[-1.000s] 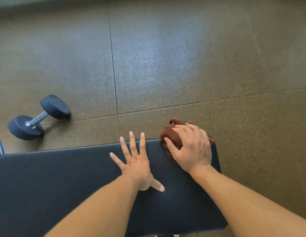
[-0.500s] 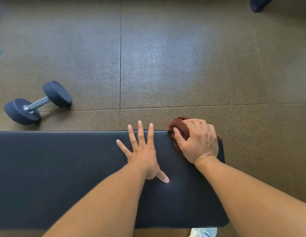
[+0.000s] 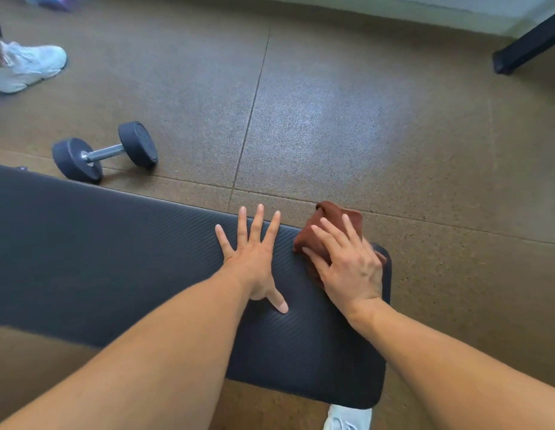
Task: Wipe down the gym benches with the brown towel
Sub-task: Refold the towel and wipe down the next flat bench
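Observation:
A dark padded gym bench (image 3: 114, 259) runs from the left edge to the lower middle of the head view. The brown towel (image 3: 329, 221), bunched up, lies on the bench's far right corner and partly hangs over the edge. My right hand (image 3: 347, 262) presses down on the towel with fingers spread over it. My left hand (image 3: 254, 256) rests flat on the bench pad just left of the towel, fingers apart, holding nothing.
A black dumbbell (image 3: 105, 152) lies on the rubber floor just beyond the bench. Another person's white shoe (image 3: 24, 68) is at the far left. A black equipment leg (image 3: 527, 48) stands at the top right. My own white shoe (image 3: 347, 418) shows below the bench.
The view has tilted and lifted, bringing the other person's shoe and the wall edge into sight. My right hand's fingers have spread flatter over the towel. Both hands stay at the bench's right end.

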Demonstrator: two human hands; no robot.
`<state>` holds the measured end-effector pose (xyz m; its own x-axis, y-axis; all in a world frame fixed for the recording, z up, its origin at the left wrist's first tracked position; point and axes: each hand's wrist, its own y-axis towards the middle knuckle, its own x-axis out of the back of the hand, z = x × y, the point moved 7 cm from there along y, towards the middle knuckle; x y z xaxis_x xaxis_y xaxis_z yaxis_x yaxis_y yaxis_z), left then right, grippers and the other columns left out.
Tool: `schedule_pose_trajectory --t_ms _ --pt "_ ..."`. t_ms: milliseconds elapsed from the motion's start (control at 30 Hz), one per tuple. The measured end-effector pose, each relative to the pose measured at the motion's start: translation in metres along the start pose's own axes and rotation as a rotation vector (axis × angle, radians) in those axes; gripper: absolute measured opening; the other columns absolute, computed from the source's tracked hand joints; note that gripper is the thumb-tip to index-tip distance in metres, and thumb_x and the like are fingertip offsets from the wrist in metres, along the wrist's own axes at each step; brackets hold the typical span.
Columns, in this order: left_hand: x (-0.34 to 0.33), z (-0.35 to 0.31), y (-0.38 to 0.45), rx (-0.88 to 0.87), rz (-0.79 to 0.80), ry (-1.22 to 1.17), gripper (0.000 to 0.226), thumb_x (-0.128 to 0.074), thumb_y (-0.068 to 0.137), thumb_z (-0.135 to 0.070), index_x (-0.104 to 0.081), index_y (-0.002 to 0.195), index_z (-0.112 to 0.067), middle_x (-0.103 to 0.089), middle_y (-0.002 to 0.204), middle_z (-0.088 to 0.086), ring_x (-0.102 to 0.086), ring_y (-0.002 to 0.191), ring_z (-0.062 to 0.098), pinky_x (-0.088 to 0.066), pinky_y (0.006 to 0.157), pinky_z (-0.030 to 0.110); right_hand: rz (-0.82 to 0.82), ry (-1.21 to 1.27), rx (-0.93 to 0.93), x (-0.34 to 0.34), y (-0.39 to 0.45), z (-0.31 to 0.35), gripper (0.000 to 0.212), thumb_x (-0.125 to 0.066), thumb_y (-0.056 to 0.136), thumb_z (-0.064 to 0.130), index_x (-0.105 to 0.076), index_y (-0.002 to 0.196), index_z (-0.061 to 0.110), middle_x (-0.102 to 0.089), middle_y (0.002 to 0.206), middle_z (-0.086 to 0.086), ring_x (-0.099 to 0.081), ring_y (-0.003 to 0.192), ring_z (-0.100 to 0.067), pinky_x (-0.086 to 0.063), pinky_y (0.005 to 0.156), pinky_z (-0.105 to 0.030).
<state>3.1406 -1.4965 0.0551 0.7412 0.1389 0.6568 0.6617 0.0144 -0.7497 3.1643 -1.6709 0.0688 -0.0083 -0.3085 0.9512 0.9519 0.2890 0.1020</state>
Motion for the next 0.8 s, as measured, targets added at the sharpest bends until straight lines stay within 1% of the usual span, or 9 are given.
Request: schedule_pose_trajectory --t_ms 133,267,400,467,567,633,667,733,800 --pt "0.000 0.000 -0.005 -0.005 -0.066 0.028 0.176 -0.088 0.039 -0.075 0.043 0.147 -0.027 0.049 0.155 0.005 0.047 0.139 0.037 0.015 0.109 0.076 -0.012 0.072 0.129 0.006 -0.057 0.017 0.045 -0.053 0.100 0.052 -0.068 0.135 0.028 -0.058 0.149 0.008 -0.043 0.148 -0.026 -0.040 0.116 -0.055" --pt "-0.001 0.000 -0.006 -0.011 -0.105 0.021 0.172 -0.087 0.044 -0.075 0.039 0.150 -0.027 0.045 0.158 0.005 0.045 0.142 0.035 0.014 0.113 0.074 0.082 0.090 0.231 0.007 -0.114 0.028 0.043 -0.054 0.102 0.053 -0.066 0.138 0.032 -0.053 0.153 0.011 -0.037 0.152 -0.023 -0.037 0.118 -0.055" --pt "0.000 0.001 -0.010 -0.019 -0.154 0.021 0.169 -0.086 0.046 -0.075 0.036 0.152 -0.027 0.042 0.160 0.004 0.042 0.144 0.034 0.011 0.116 0.071 0.128 0.078 0.390 0.006 -0.107 0.022 0.044 -0.059 0.100 0.051 -0.064 0.139 0.031 -0.055 0.153 0.007 -0.043 0.148 -0.027 -0.036 0.116 -0.062" --pt "0.000 0.000 -0.012 -0.012 -0.168 0.023 0.168 -0.086 0.046 -0.075 0.034 0.153 -0.027 0.041 0.160 0.004 0.041 0.145 0.034 0.008 0.118 0.070 0.117 0.081 0.377 0.007 -0.082 0.014 0.045 -0.057 0.099 0.052 -0.066 0.137 0.030 -0.056 0.151 0.007 -0.048 0.144 -0.028 -0.029 0.119 -0.063" --pt "0.000 0.001 -0.016 -0.012 -0.189 0.001 0.165 -0.086 0.047 -0.075 0.031 0.155 -0.029 0.040 0.161 0.002 0.039 0.147 0.031 0.007 0.120 0.067 0.163 0.058 0.218 0.004 -0.031 -0.003 0.055 -0.046 0.096 0.061 -0.063 0.139 0.033 -0.053 0.154 0.007 -0.046 0.144 -0.030 -0.026 0.120 -0.065" --pt "-0.002 0.002 -0.019 -0.036 -0.222 -0.027 0.160 -0.085 0.050 -0.075 0.027 0.157 -0.030 0.036 0.163 0.001 0.035 0.149 0.029 0.009 0.121 0.063 0.221 0.041 0.051 0.002 -0.007 -0.019 0.060 -0.039 0.095 0.067 -0.056 0.144 0.037 -0.047 0.158 0.008 -0.039 0.148 -0.030 -0.021 0.122 -0.062" --pt "-0.003 0.003 -0.022 -0.054 -0.243 -0.046 0.156 -0.083 0.053 -0.075 0.023 0.158 -0.029 0.033 0.164 0.000 0.033 0.150 0.028 0.010 0.122 0.061 0.225 0.056 -0.077 0.003 -0.001 -0.032 0.059 -0.039 0.096 0.067 -0.053 0.146 0.039 -0.043 0.161 0.009 -0.035 0.150 -0.029 -0.020 0.123 -0.058" --pt "-0.013 0.009 -0.031 -0.103 -0.294 -0.083 0.140 -0.073 0.065 -0.079 0.015 0.161 -0.029 0.028 0.167 -0.001 0.029 0.152 0.024 0.010 0.124 0.057 0.150 0.183 -0.364 0.012 -0.010 -0.058 0.055 -0.048 0.099 0.062 -0.050 0.148 0.038 -0.037 0.163 0.009 -0.034 0.148 -0.028 -0.026 0.121 -0.051" --pt "-0.031 0.015 -0.048 -0.173 -0.364 -0.086 0.115 -0.049 0.080 -0.083 0.008 0.162 -0.027 0.022 0.169 0.000 0.025 0.154 0.021 0.003 0.126 0.054 0.040 0.355 -0.657 0.024 -0.043 -0.069 0.055 -0.053 0.101 0.055 -0.045 0.152 0.035 -0.035 0.163 0.006 -0.041 0.144 -0.029 -0.032 0.116 -0.047"
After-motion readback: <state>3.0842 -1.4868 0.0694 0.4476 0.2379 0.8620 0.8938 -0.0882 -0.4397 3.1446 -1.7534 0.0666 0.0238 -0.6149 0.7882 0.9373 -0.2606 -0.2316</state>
